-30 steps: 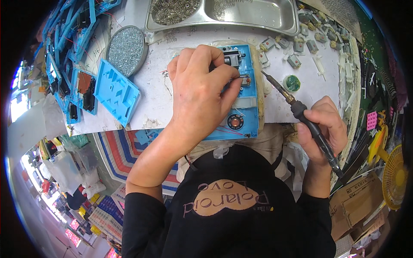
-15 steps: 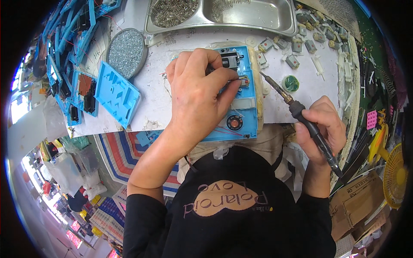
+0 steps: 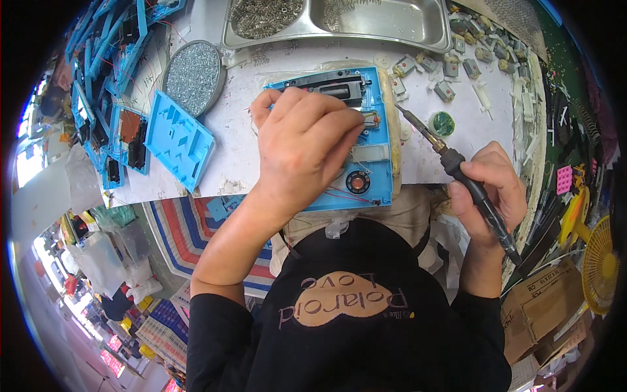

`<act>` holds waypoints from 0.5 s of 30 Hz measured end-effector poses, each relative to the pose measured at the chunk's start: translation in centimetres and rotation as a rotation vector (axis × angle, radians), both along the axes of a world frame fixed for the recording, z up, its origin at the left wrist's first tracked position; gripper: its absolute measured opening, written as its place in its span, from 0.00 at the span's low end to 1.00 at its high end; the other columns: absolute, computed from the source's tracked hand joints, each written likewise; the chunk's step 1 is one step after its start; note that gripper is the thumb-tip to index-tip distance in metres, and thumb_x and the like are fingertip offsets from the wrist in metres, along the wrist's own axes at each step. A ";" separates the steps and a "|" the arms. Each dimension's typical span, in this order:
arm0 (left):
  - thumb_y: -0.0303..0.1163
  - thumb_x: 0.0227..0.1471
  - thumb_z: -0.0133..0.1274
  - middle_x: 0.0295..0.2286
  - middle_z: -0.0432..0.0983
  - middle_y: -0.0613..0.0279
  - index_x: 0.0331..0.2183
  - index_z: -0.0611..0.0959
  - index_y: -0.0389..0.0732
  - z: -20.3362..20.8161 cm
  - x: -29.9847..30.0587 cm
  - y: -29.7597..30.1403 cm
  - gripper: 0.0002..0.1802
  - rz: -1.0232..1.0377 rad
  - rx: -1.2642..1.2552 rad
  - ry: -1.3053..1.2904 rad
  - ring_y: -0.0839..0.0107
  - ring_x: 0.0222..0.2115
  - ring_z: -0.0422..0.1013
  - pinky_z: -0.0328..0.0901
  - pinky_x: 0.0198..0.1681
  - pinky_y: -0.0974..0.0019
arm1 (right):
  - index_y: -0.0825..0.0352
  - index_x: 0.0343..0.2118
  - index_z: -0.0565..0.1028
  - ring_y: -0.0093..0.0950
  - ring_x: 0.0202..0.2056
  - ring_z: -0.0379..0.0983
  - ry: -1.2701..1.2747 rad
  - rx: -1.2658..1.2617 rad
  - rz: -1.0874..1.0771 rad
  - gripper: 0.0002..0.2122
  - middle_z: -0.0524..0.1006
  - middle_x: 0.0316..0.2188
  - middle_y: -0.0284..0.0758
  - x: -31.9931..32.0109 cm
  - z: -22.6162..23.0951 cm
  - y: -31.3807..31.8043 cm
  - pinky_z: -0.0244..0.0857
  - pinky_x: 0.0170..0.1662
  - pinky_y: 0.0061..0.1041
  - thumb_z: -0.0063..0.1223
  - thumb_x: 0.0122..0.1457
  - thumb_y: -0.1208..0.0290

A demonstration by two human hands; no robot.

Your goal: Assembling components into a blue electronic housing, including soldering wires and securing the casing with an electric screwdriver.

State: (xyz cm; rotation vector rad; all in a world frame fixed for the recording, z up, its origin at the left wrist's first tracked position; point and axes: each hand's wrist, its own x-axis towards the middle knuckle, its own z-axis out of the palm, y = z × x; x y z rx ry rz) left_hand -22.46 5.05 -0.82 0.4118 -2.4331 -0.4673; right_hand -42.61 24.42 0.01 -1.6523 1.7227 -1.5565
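A blue plastic casing (image 3: 375, 161) lies open on the table before me, its inside facing up. It holds a black battery compartment (image 3: 339, 91), a small motor part (image 3: 371, 121), a round speaker (image 3: 358, 183) and thin red wires. My left hand (image 3: 297, 134) rests over the casing's left half, thumb and fingertips pinched together beside the motor part. What they grip is too small to make out, and the hand hides the casing beneath it. Off to the right, my right hand (image 3: 493, 193) grips a soldering iron (image 3: 480, 199), its tip pointing up and left, apart from the casing.
A small round tin of green stuff (image 3: 442, 124) stands beyond the iron. Several small motors (image 3: 450, 68) lie scattered at the back right. A metal tray (image 3: 392, 32) of springs, a bowl of screws (image 3: 192, 78), a blue cover (image 3: 177, 140) and piled blue casings (image 3: 98, 85) surround the work.
My left hand's fingers have shifted slightly, uncovering more of the black battery compartment. My right hand and the soldering iron are almost in the same place.
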 end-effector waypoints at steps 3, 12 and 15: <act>0.26 0.39 0.68 0.30 0.76 0.69 0.30 0.86 0.47 0.0 -0.3 0.5 0.11 0.003 -0.050 -0.064 0.67 0.32 0.70 0.57 0.44 0.60 | 0.70 0.40 0.78 0.27 0.25 0.68 0.003 0.001 0.005 0.14 0.75 0.23 0.35 0.1 0.0 0.2 0.59 0.29 0.24 0.66 0.48 0.82; 0.26 0.38 0.68 0.30 0.74 0.71 0.27 0.84 0.48 0.8 -1.0 1.1 0.11 0.040 -0.068 -0.184 0.67 0.34 0.69 0.56 0.45 0.57 | 0.70 0.38 0.78 0.29 0.22 0.69 0.040 -0.016 0.034 0.14 0.76 0.24 0.35 0.7 0.0 0.2 0.60 0.27 0.25 0.66 0.46 0.83; 0.26 0.37 0.68 0.30 0.74 0.71 0.27 0.83 0.48 0.8 -1.0 1.1 0.11 0.042 -0.072 -0.193 0.66 0.34 0.70 0.56 0.45 0.57 | 0.70 0.37 0.78 0.30 0.22 0.69 0.045 -0.009 0.025 0.14 0.76 0.23 0.36 1.0 -0.1 0.0 0.60 0.27 0.26 0.67 0.45 0.83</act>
